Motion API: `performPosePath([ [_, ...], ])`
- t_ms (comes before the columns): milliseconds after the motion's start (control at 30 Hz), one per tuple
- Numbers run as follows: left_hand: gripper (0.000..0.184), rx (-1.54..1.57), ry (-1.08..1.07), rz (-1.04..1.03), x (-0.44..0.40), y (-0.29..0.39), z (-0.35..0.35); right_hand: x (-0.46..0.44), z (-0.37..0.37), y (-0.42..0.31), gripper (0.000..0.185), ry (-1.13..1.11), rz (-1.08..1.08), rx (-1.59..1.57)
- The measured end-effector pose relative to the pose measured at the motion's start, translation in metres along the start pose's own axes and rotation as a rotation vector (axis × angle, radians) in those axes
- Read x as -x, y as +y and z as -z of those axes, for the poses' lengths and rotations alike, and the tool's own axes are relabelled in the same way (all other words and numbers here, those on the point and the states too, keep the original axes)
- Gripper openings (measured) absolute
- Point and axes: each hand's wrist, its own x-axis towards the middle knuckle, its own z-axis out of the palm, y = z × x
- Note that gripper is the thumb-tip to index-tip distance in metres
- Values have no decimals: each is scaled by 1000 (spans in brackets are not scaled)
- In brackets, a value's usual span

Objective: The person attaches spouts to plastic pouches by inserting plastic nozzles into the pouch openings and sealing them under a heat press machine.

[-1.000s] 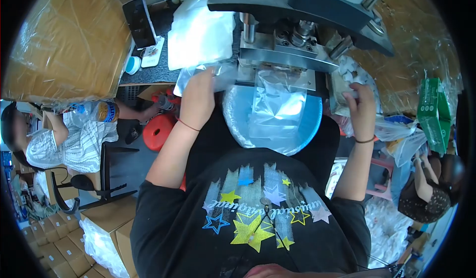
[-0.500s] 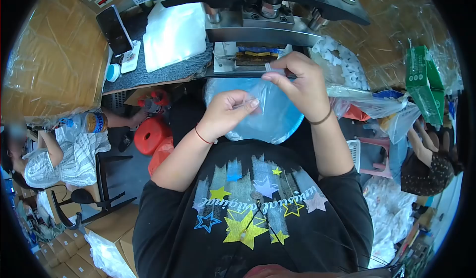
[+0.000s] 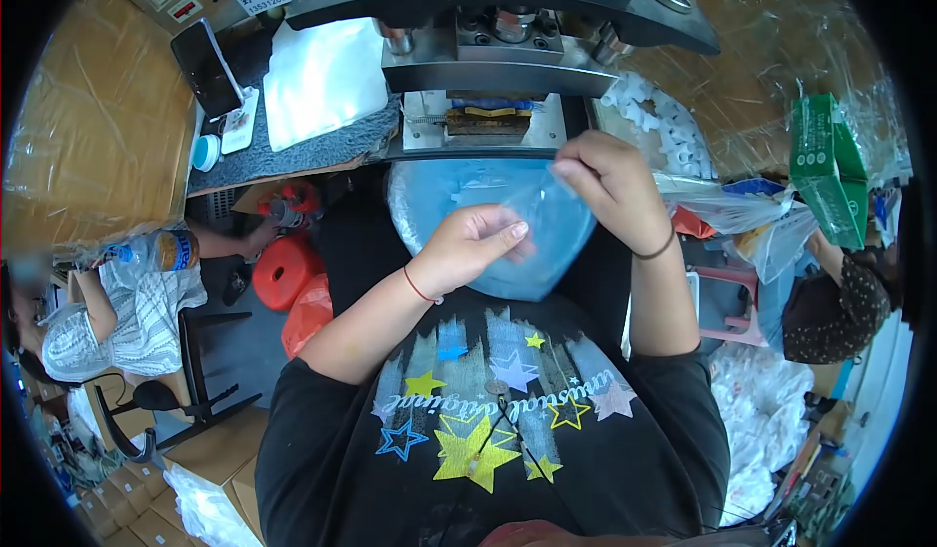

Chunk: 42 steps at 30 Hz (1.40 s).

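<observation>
A thin, clear plastic bag stretches between my two hands over a blue basin at my lap. My right hand pinches its upper end, just in front of the press. Lower and to the left, my left hand has thumb and fingers closed at the other end of the bag; its fingertips are slightly blurred. Behind the hands, the press has a brown and blue block on its metal base. The bag's see-through edges are hard to make out.
White plastic pieces lie right of the press. Flat silvery sheets and a phone are on the left. A green box stands at far right. A red stool and other people flank me.
My right hand has moved right and down, away from the press base. My left hand has lowered slightly. The bag now spans a wider gap between them, and the view has shifted a little.
</observation>
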Motion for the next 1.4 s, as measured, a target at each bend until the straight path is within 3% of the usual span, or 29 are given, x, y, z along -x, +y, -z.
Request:
performPosePath([
  [200, 24, 183, -106, 201, 3, 4, -6, 0, 7, 14, 21, -189, 108, 22],
  [267, 22, 193, -79, 219, 1, 5, -2, 1, 15, 25, 25, 66, -71, 182],
  [300, 21, 191, -51, 212, 1, 2, 4, -1, 22, 34, 26, 205, -68, 420],
  [367, 21, 184, 15, 177, 0, 6, 18, 7, 35, 82, 29, 221, -175, 774],
  [500, 20, 222, 57, 63, -16, 28, 54, 13, 33, 112, 40, 94, -386, 807],
  [567, 19, 271, 24, 17, -22, 33, 64, 13, 26, 111, 37, 122, -414, 741],
  [667, 28, 298, 178, 50, -21, 29, 57, 18, 22, 112, 32, 177, -350, 788],
  [700, 38, 154, 318, -72, -18, 28, 53, 16, 21, 108, 30, 197, -310, 826],
  [767, 41, -288, 699, -291, -15, 42, 71, 16, 20, 97, 28, 249, -226, 991],
  [800, 37, -334, 862, -458, -18, 42, 97, 16, 19, 91, 27, 272, -187, 1074],
  [867, 63, -1343, 1140, -742, -6, 73, 132, 18, 20, 99, 26, 263, -158, 1031],
  [933, 62, -1731, 890, -275, 8, 67, 160, 21, 22, 110, 24, 343, -144, 928],
  [1000, 63, -1889, 719, -306, 30, 47, 146, 30, 20, 117, 23, 502, -154, 765],
  [1033, 51, -1879, 707, -402, 39, 48, 129, 32, 22, 104, 23, 478, -214, 629],
  [1100, 41, -1580, 758, -409, 50, 40, 126, 38, 23, 73, 22, 428, -345, 357],
  [1167, 25, -1377, 879, -529, 51, 33, 124, 32, 6, 45, 21, 271, -241, 262],
  [1200, 21, -919, 762, -394, 55, 42, 115, 28, -5, 31, 21, 196, -186, 218],
  [1267, 17, -607, 617, -347, 51, 33, 102, 18, -30, 20, 17, 80, 150, 178],
  [1333, 13, -378, 476, -261, 46, 37, 77, 6, -35, -4, 16, 46, 139, 23],
  [1400, 15, -474, 397, -248, 40, 36, 58, -4, -35, -20, 14, 94, 107, -135],
])
